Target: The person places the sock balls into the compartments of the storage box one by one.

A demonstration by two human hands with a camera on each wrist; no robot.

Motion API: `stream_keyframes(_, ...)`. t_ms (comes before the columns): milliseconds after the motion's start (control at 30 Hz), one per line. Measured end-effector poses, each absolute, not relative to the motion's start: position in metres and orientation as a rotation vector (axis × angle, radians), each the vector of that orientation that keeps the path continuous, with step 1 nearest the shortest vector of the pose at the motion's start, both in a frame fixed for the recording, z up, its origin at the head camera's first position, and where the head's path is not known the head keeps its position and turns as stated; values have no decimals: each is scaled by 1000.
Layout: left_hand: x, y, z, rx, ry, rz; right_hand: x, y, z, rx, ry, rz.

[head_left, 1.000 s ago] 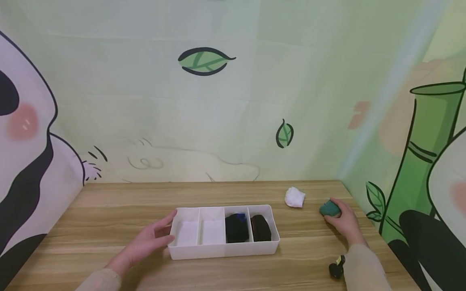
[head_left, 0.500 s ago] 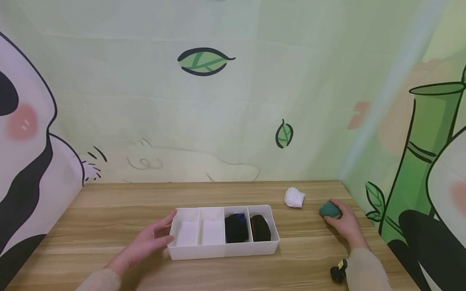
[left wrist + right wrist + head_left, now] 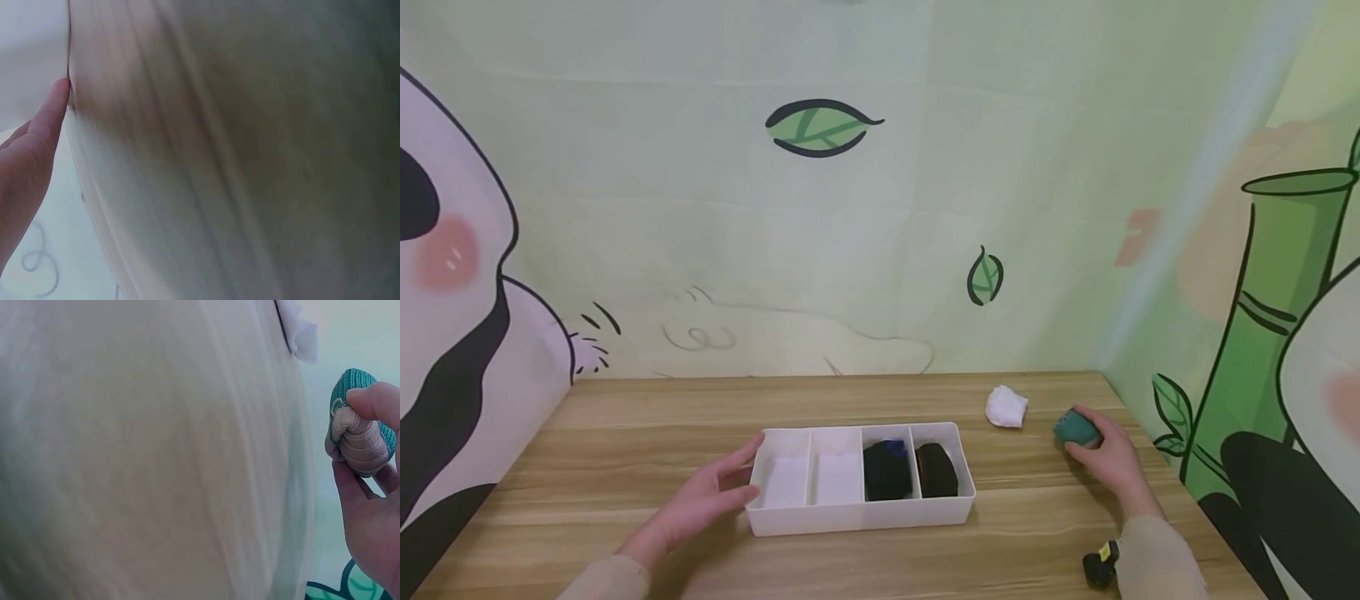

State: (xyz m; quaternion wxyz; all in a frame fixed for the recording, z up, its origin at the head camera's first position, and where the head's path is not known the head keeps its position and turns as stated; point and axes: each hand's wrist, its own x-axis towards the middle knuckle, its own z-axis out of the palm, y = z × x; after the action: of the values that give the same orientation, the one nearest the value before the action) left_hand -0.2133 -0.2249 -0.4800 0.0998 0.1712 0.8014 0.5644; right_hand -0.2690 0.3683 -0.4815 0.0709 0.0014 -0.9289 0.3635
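Observation:
My right hand holds a rolled-up teal sock between thumb and fingers, at the right of the table. Up close in the right wrist view, the sock shows ribbed teal knit and a pale beige folded part. At the left end of a white divided box, my left hand rests its thumb and fingers, fairly straight, against the wall. Dark rolled bundles lie in the box's two right compartments: a black one with a blue patch and a dark brown one. Its two left compartments hold nothing.
A white bundled cloth lies on the wooden table behind the box's right end. By the right sleeve is a small black object with a yellow patch. A printed backdrop stands along the table's back edge.
The teal sock and my right hand have shifted slightly left and up, and the sock has tilted a little. My left hand and the box look the same.

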Motion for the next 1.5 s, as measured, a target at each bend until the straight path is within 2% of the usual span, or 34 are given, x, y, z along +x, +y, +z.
stream_keyframes(1033, -214, -225, -481, 492, 2355, 1693, -263, 318, -448, 311, -2598, 1153)
stream_keyframes(1500, -215, -225, -482, 491, 2352, 1690, -266, 297, -446, 427, -2558, 1134)
